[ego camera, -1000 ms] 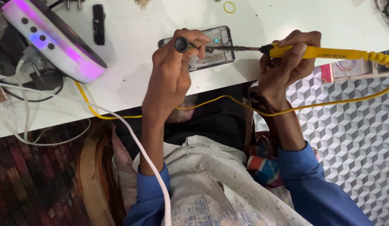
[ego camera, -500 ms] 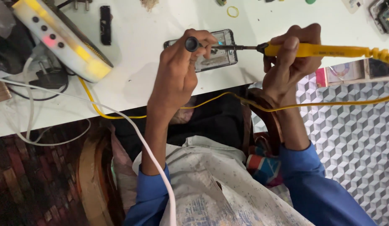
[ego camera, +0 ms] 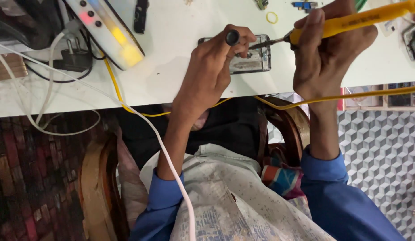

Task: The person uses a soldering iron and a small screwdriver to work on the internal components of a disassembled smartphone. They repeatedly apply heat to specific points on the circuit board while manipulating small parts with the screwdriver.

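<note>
Work on the opened phone [ego camera: 247,60], lying on the white bench [ego camera: 171,67], looks midway: left hand [ego camera: 212,71] grips a black-capped tool [ego camera: 232,38], right hand [ego camera: 328,49] clasps the yellow soldering iron [ego camera: 350,20] touching its board.

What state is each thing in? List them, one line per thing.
Opened phone: lies flat on the white table, insides exposed.
Soldering iron: gripped by right hand, tip on the phone.
Black-handled tool: held by left hand over the phone.
Power strip: lit, red and yellow lights on.
Black plug: lying loose on the table, not in a socket.
</note>
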A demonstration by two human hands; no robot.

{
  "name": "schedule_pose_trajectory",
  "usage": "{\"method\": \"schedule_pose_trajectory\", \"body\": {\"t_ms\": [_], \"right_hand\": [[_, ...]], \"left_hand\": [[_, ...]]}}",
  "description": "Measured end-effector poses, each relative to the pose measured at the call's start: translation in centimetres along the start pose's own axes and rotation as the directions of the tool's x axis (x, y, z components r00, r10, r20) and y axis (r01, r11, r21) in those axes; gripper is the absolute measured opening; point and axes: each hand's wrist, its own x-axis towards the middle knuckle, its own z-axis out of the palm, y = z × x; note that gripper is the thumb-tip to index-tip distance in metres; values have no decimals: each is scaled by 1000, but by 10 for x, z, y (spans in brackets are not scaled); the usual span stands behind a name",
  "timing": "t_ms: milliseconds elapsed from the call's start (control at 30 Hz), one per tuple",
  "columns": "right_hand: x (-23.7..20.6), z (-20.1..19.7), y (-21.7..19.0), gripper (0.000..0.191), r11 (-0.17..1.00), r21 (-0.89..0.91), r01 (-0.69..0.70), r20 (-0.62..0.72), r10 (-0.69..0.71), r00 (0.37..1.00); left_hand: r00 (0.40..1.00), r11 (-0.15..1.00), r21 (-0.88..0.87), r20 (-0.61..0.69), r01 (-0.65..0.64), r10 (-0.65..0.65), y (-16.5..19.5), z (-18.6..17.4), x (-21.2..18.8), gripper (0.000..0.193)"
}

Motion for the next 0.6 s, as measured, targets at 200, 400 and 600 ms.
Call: {"method": "schedule_pose_trajectory", "body": {"t_ms": [200, 400, 600], "right_hand": [[0, -3, -6, 26, 997, -40, -59, 16, 60, 998], [2, -7, -12, 26, 995, 19, -100, 51, 99, 994], [5, -6, -9, 26, 998, 43, -52, -15, 52, 999]], "left_hand": [[1000, 999, 27, 9, 17, -17, 1, 0, -1, 51], [997, 997, 39, 34, 65, -66, 8, -3, 2, 49], [997, 996, 36, 26, 76, -77, 14, -6, 5, 38]]}}
